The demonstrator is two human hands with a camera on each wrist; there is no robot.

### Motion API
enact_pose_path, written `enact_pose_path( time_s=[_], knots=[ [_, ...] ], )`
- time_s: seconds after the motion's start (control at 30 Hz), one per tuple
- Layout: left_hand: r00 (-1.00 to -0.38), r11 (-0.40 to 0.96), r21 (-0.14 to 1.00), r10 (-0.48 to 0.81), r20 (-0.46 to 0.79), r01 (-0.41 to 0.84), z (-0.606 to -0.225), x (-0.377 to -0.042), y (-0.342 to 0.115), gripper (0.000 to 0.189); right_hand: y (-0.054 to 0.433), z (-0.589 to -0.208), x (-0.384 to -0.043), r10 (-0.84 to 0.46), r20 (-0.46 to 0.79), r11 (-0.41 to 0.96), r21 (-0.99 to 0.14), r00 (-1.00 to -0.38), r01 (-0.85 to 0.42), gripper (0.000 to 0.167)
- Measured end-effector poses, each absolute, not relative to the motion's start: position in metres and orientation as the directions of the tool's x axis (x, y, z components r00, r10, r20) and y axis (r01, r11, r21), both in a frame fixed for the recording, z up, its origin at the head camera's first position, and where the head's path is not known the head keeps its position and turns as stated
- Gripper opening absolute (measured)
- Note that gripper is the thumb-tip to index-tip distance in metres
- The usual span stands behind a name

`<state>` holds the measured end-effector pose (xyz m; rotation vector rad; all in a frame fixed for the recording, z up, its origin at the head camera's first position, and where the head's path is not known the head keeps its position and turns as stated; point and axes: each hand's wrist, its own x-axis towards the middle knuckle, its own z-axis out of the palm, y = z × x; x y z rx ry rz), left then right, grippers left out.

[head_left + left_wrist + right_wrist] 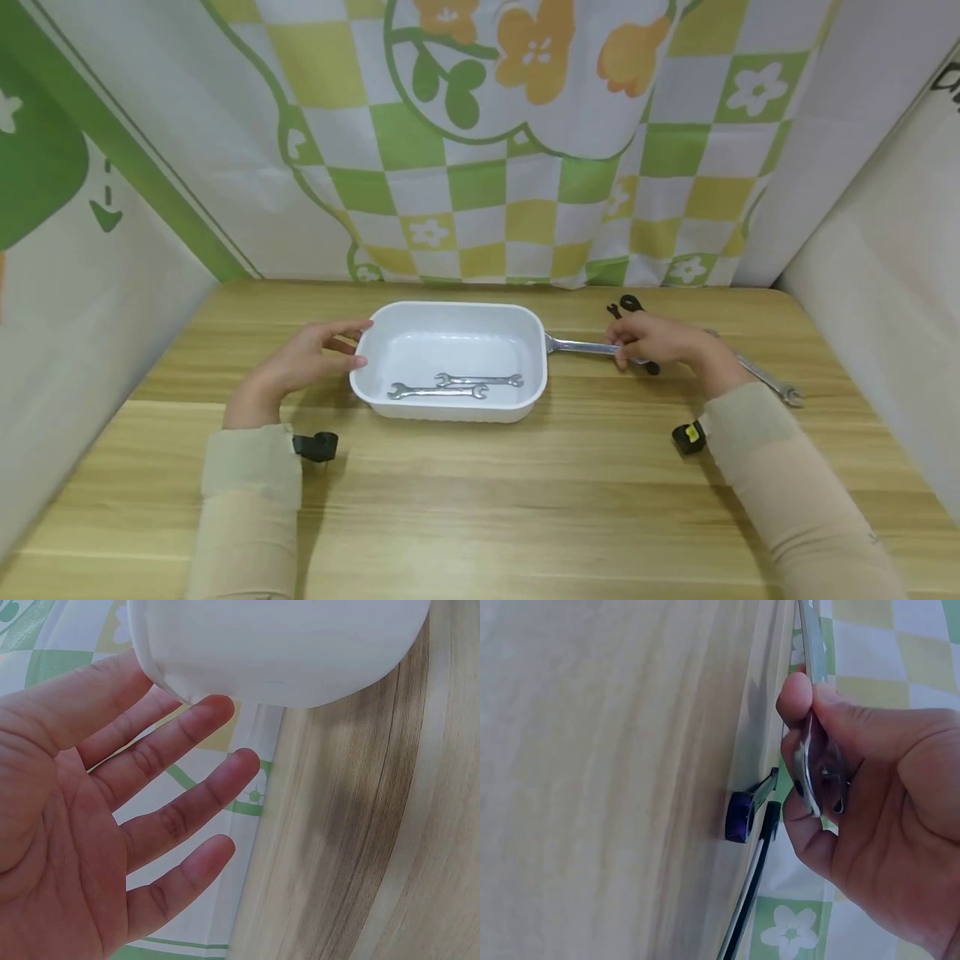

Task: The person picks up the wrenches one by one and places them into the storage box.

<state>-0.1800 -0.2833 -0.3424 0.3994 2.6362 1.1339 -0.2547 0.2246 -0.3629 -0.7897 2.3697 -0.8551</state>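
Observation:
A white rectangular tub (450, 412) with rounded corners rests on the table; two silver open-end wrenches (438, 391) lie inside along its near side. At the tub's left end, my left hand (296, 362) touches the rim with thumb and index finger. The left wrist view shows its other fingers (206, 791) spread and fairly straight beside the tub (277, 652). My right hand (660, 342) pinches another silver open-end wrench (585, 347) between thumb and fingers. This wrench's far end reaches the tub's right rim, while its near jaw lies against the palm in the right wrist view.
Dark wrenches (631, 303) lie below and behind my right hand, partly hidden. To the right, a silver wrench (772, 383) lies slanted on the wooden table (480, 500). A checked floral cloth (480, 200) hangs along the back edge; pale walls stand at both sides.

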Motion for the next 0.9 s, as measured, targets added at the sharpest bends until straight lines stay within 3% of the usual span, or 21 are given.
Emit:
enact_pose_path(
  time_s=[0.3, 0.9],
  knots=[
    [-0.931, 0.660, 0.734, 0.348, -0.114, 0.157, -0.341, -0.180, -0.284, 0.063, 0.229, -0.366, -0.252, -0.638, -0.191, 0.620, -0.702, -0.746, -0.350, 0.025],
    [-0.934, 0.657, 0.741, 0.337, -0.122, 0.140, -0.341, -0.179, -0.283, 0.063, 0.238, -0.348, -0.252, -0.573, -0.091, 0.623, -0.694, -0.814, -0.362, 0.017]
  ],
)
